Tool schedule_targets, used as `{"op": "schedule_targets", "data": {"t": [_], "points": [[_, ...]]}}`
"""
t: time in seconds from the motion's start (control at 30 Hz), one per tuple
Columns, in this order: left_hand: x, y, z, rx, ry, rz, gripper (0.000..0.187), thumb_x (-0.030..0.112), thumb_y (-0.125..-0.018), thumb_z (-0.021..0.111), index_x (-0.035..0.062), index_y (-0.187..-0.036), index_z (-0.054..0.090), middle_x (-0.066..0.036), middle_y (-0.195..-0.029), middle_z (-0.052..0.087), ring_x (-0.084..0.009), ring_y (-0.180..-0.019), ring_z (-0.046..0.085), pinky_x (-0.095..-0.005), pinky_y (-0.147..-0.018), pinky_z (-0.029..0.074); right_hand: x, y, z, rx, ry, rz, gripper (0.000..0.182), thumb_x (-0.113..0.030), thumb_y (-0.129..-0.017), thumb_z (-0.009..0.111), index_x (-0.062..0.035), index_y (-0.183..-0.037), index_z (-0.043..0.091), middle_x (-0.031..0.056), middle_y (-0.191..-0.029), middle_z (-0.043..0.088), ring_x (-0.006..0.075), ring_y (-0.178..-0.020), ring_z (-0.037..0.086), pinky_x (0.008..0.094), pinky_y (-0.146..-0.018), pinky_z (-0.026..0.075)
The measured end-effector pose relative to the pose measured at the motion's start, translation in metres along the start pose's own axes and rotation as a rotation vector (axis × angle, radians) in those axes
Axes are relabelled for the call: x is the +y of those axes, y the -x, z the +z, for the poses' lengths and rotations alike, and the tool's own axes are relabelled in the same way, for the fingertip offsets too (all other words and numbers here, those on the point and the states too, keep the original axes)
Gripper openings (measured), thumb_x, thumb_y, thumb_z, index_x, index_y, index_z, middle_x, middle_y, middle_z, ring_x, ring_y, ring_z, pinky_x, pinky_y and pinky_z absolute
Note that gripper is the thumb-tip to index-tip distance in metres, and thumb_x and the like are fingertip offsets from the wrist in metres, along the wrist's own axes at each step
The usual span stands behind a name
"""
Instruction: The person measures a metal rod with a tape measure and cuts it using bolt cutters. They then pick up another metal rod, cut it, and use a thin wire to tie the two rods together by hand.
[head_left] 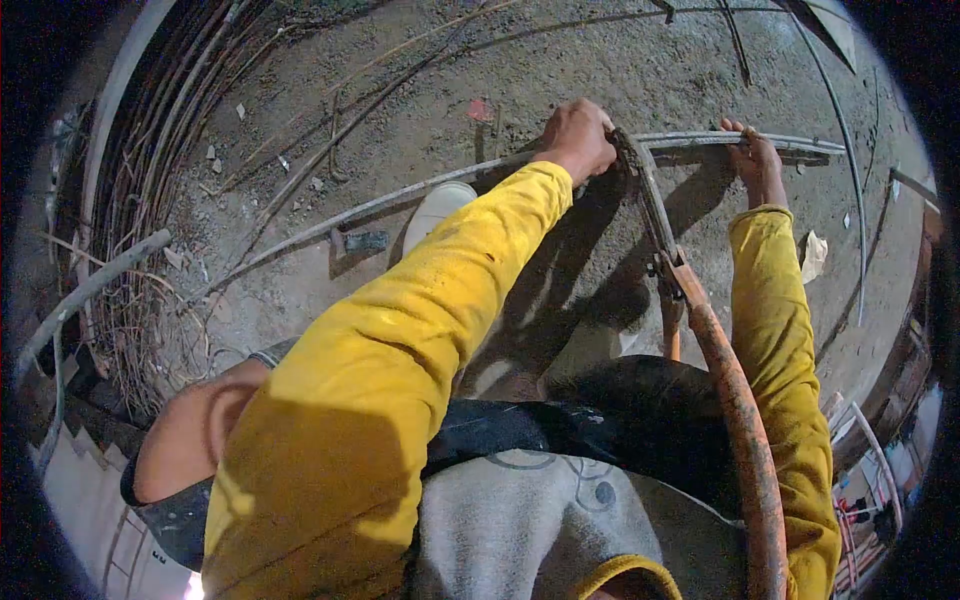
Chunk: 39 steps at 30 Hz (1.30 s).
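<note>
Long thin metal bars (370,205) run across the ground and pass through the dark jaws of a large cutter (640,180). The cutter's orange, scuffed handle (735,410) slants down along my right forearm. My left hand (580,138) is closed beside the jaws, at the bars; what its fingers grip is partly hidden. To the right of the jaws, my right hand (752,155) has its fingers wrapped round the bars near their right end. Both my sleeves are yellow.
A bundle of long rods (160,140) curves along the left side. A pale pole (100,285) crosses at the far left. A light shoe (437,212) stands beside the bars. A pale scrap (814,257) lies on the right, near another thin rod (850,170).
</note>
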<state>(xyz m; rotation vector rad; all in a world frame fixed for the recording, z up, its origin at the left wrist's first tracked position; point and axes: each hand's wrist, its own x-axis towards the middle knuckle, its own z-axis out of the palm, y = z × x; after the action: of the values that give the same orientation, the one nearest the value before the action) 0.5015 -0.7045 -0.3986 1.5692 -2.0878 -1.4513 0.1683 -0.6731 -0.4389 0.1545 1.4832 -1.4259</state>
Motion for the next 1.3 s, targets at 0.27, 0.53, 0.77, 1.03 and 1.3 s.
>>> {"op": "schedule_targets", "data": {"t": [0.27, 0.53, 0.77, 1.03, 1.3], "points": [[-0.014, -0.007, 0.000, -0.078, 0.045, 0.053, 0.032, 0.009, -0.061, 0.063, 0.0076, -0.092, 0.070, -0.014, -0.080, 0.067, -0.0257, -0.073, 0.065, -0.0337, -0.071, 0.051, -0.001, -0.001, -0.006, -0.020, 0.054, 0.015, 0.025, -0.009, -0.096, 0.031, 0.0078, -0.111, 0.041, 0.0232, -0.106, 0.054, 0.0371, -0.095, 0.058, 0.0480, -0.086, 0.049], [-0.025, 0.016, -0.010, 0.085, -0.049, 0.076, 0.028, 0.027, -0.075, 0.065, 0.0045, -0.092, 0.068, -0.017, -0.077, 0.065, -0.0268, -0.068, 0.065, -0.0341, -0.069, 0.050, -0.002, 0.002, 0.006, 0.002, 0.064, -0.007, 0.024, -0.006, -0.093, 0.035, 0.0082, -0.112, 0.040, 0.0247, -0.114, 0.049, 0.0369, -0.096, 0.057, 0.0484, -0.082, 0.051], [-0.030, 0.026, 0.000, 0.065, -0.072, -0.038, 0.033, 0.034, -0.081, 0.059, 0.0028, -0.089, 0.066, -0.019, -0.078, 0.064, -0.0332, -0.075, 0.064, -0.0397, -0.070, 0.048, 0.003, -0.018, -0.005, 0.032, -0.016, -0.024, 0.017, -0.001, -0.090, 0.041, 0.0101, -0.103, 0.043, 0.0220, -0.098, 0.054, 0.0387, -0.090, 0.059, 0.0507, -0.077, 0.052], [-0.018, 0.035, -0.004, 0.124, -0.136, -0.003, 0.033, 0.035, -0.079, 0.061, 0.0037, -0.089, 0.066, -0.021, -0.084, 0.063, -0.0367, -0.082, 0.062, -0.0425, -0.074, 0.047, -0.002, -0.023, -0.009, -0.054, 0.178, 0.013, 0.027, -0.014, -0.094, 0.039, 0.0006, -0.117, 0.044, 0.0174, -0.115, 0.052, 0.0354, -0.104, 0.055, 0.0433, -0.085, 0.048], [0.005, 0.050, -0.005, 0.120, -0.131, -0.114, 0.034, 0.037, -0.075, 0.062, 0.0198, -0.104, 0.065, -0.013, -0.105, 0.063, -0.0322, -0.098, 0.060, -0.0422, -0.084, 0.047, -0.004, 0.025, 0.005, 0.006, 0.096, -0.058, 0.021, -0.003, -0.092, 0.042, 0.0053, -0.111, 0.043, 0.0181, -0.109, 0.054, 0.0373, -0.110, 0.051, 0.0462, -0.087, 0.046]]}}
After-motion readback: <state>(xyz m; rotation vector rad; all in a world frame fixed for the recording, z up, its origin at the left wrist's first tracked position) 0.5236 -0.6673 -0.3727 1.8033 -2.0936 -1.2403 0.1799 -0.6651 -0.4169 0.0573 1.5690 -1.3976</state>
